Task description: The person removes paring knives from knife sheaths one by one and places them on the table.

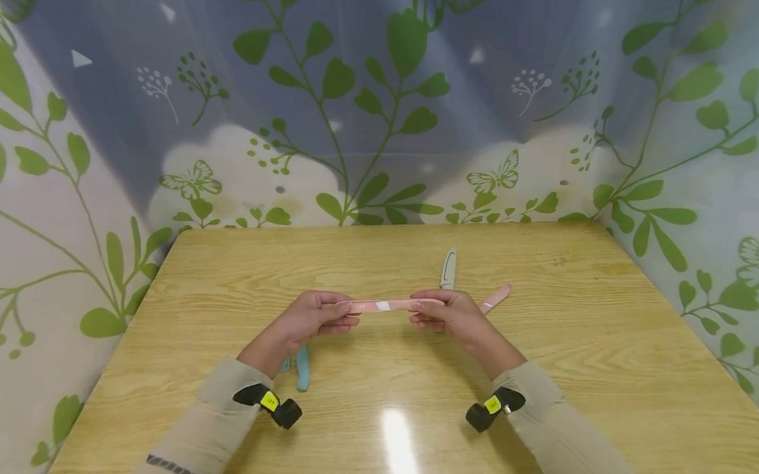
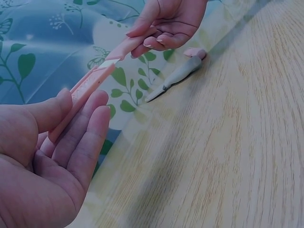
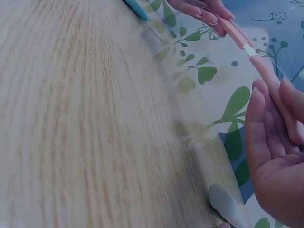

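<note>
A pink knife (image 1: pixel 384 306) is held level above the table between both hands, with a short stretch of white blade (image 2: pixel 112 62) showing between its two pink parts. My left hand (image 1: pixel 310 319) pinches the pink sheath (image 2: pixel 85 89), which has raised marks on it, between thumb and fingers. At the other end, my right hand (image 1: pixel 451 315) grips the smooth curved handle (image 3: pixel 268 73), thumb on one side and fingers on the other. The rest of the blade is hidden inside the sheath.
Behind the right hand lie a pale grey knife-shaped piece (image 1: pixel 448 268) and a slim pink piece (image 1: pixel 497 298), partly covered by that hand. A teal piece (image 1: pixel 303 369) lies by the left wrist. A leaf-patterned curtain (image 1: pixel 375 125) borders the wooden table (image 1: pixel 336 441).
</note>
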`<state>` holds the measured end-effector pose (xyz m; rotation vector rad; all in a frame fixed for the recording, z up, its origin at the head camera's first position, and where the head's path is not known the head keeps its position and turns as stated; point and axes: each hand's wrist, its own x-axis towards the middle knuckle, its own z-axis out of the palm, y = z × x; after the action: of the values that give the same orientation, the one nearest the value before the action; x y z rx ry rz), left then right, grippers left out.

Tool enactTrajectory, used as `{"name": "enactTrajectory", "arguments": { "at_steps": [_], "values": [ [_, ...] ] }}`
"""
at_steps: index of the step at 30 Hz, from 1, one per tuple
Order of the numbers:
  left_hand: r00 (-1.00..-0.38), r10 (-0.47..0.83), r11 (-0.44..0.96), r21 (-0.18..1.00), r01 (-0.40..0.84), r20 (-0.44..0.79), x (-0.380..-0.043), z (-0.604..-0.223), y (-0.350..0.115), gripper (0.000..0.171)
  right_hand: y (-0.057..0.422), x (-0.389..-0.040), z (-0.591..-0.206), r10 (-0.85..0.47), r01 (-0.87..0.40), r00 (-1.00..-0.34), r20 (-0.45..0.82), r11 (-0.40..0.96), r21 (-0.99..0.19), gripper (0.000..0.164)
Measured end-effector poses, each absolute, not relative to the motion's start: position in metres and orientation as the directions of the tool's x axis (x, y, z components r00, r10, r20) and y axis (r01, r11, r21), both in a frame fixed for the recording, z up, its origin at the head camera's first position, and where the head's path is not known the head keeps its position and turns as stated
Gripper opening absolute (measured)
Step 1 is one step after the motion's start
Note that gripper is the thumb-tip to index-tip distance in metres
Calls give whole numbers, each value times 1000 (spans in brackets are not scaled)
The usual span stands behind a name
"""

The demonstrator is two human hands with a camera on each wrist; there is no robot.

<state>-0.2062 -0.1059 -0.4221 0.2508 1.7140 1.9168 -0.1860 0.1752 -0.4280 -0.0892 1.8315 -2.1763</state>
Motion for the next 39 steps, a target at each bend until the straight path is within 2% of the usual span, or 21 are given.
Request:
{"name": "enactTrajectory", "arguments": {
  "at_steps": [21,39],
  "values": [
    [-833,505,-36,959,-282,-226,-205,-424,-106,31,181,-186,-435,-302,138,-948,-95,-127,-982,38],
    [-831,505,-13,961,-276,-232,-206,-424,-110,32,184,-185,-432,-292,136,-951,-102,-99,-986,36]
  ]
}}
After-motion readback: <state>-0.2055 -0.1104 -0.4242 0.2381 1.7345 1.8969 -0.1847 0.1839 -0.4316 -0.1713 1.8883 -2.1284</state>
